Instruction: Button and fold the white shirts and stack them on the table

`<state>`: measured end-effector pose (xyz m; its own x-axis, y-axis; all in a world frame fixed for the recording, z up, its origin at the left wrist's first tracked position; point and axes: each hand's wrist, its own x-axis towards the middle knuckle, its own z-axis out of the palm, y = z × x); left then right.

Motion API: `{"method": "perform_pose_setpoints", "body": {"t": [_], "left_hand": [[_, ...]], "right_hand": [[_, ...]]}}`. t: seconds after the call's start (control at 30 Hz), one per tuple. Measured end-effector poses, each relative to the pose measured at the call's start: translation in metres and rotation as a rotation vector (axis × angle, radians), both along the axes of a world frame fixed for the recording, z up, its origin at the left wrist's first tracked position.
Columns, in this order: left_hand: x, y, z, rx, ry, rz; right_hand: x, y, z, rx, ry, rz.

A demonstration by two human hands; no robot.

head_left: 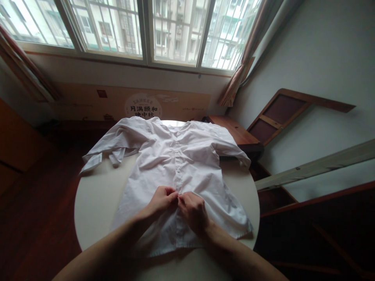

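A white button-up shirt lies spread front-up on a round white table, collar toward the window, sleeves out to both sides. My left hand and my right hand meet at the shirt's button placket in its lower half. Each hand has its fingers pinched together on the placket fabric. The fingertips nearly touch each other at the centre line. Whether a button is between them is too small to see.
The left sleeve hangs over the table's left edge. A small wooden table stands behind on the right. Wooden boards and a frame lean on the right wall. A window and a printed cardboard box are behind.
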<state>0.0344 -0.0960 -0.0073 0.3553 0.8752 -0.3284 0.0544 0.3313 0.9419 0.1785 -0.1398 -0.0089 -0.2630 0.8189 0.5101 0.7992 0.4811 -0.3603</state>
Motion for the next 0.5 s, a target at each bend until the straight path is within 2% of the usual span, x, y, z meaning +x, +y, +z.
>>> {"method": "perform_pose_setpoints", "body": {"t": [0.07,0.17,0.23,0.37,0.43,0.5], "left_hand": [[0.000,-0.001,0.001,0.098,0.057,0.006],[-0.001,-0.005,0.009,0.299,0.209,-0.025],[-0.002,-0.007,0.014,0.464,0.351,-0.056],[-0.002,-0.009,0.019,0.713,0.629,-0.175],[-0.003,-0.011,0.022,0.767,0.795,-0.250],[-0.009,-0.015,0.025,0.848,0.964,-0.280]], "right_hand": [[-0.001,-0.001,0.006,-0.055,0.026,-0.013],[-0.001,0.002,0.017,-0.278,0.221,-0.092],[0.001,0.007,0.021,-0.516,0.439,-0.116],[0.009,0.018,0.017,-1.023,0.829,-0.041],[0.015,0.019,0.015,-1.087,0.814,-0.026],[0.024,0.015,0.018,-0.907,0.623,-0.028]]}}
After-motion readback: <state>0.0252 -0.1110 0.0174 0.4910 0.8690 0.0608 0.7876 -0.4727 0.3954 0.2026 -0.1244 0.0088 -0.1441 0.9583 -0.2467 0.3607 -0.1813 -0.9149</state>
